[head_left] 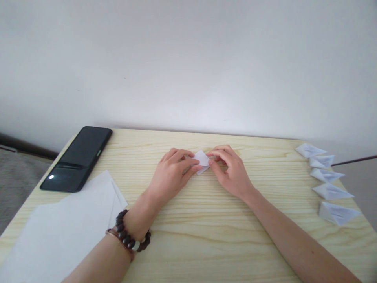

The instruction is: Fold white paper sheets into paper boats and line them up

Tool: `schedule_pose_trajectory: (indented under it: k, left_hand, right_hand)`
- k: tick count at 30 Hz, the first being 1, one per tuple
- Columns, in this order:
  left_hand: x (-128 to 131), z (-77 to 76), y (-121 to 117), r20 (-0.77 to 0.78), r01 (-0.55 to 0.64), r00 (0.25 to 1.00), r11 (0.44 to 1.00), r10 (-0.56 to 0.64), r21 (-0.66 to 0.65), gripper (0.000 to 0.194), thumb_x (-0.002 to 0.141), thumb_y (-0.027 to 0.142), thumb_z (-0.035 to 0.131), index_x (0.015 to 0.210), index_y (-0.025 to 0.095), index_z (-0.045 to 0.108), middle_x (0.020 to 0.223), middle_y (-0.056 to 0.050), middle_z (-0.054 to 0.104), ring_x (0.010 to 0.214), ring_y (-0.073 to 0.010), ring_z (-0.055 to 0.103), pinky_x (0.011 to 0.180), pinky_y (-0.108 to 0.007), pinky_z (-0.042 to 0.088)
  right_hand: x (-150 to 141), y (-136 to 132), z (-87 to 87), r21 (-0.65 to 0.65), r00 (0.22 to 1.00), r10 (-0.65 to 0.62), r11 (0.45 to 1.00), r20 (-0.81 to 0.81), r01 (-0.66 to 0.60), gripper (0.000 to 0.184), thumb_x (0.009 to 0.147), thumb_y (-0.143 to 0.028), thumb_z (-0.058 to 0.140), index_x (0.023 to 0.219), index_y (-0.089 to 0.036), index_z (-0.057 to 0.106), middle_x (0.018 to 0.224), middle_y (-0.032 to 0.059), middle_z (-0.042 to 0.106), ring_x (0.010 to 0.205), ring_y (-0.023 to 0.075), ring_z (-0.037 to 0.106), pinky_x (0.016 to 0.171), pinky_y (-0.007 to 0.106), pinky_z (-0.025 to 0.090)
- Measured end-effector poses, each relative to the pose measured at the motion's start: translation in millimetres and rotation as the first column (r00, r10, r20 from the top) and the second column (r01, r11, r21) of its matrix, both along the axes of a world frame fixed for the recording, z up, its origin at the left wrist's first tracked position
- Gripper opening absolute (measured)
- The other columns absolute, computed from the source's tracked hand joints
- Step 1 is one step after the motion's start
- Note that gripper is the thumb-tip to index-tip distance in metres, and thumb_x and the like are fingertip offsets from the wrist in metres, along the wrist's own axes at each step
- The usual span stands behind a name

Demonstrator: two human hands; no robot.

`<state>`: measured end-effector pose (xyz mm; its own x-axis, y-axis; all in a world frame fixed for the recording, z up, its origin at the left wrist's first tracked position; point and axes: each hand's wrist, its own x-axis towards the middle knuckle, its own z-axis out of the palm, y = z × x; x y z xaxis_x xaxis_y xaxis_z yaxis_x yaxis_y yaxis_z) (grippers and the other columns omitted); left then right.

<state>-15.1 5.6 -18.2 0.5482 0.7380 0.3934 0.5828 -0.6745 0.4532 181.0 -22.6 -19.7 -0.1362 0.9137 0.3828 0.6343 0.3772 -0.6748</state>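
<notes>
A small folded piece of white paper is held just above or on the wooden table, near its middle. My left hand pinches the paper's left side between thumb and fingers. On the opposite side, the thumb and fingers of my right hand grip the right corner. The paper looks diamond-shaped, with a lower flap showing beneath a fold. My fingertips cover its side corners.
Several folded paper boats stand in a column along the table's right edge. At the left lie white paper sheets, with a black smartphone behind them. A pale wall rises beyond the table's far edge.
</notes>
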Motion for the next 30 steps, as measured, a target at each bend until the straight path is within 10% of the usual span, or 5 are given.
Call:
schedule_pose_trajectory:
  k: [18,30]
  left_hand:
    - [-0.2,-3.2,1.8,-0.002,-0.02,1.0,0.999,0.02,0.048,0.02,0.093,0.021,0.049,0.098,0.015,0.068,0.101,-0.008,0.065,0.092,-0.0198,0.056,0.083,-0.036,0.051]
    - [-1.1,-6.3,3.1,0.022,-0.062,0.998,0.996,0.06,0.058,0.013,0.089,0.022,0.057,0.091,0.015,0.067,0.09,-0.006,0.064,0.087,-0.0192,0.057,0.078,-0.033,0.05]
  right_hand:
    - [-2.7,-3.0,-5.8,0.158,0.992,-0.005,0.987,0.128,-0.015,0.016,0.087,-0.015,0.057,0.098,-0.019,0.067,0.092,0.0068,0.064,0.087,0.0189,0.059,0.079,0.034,0.051]
    - [0.0,0.8,-5.5,-0.009,0.999,-0.034,0.999,0.002,0.034,0.009,0.089,-0.02,0.058,0.091,-0.019,0.067,0.085,0.0038,0.067,0.075,0.0151,0.062,0.065,0.027,0.049]
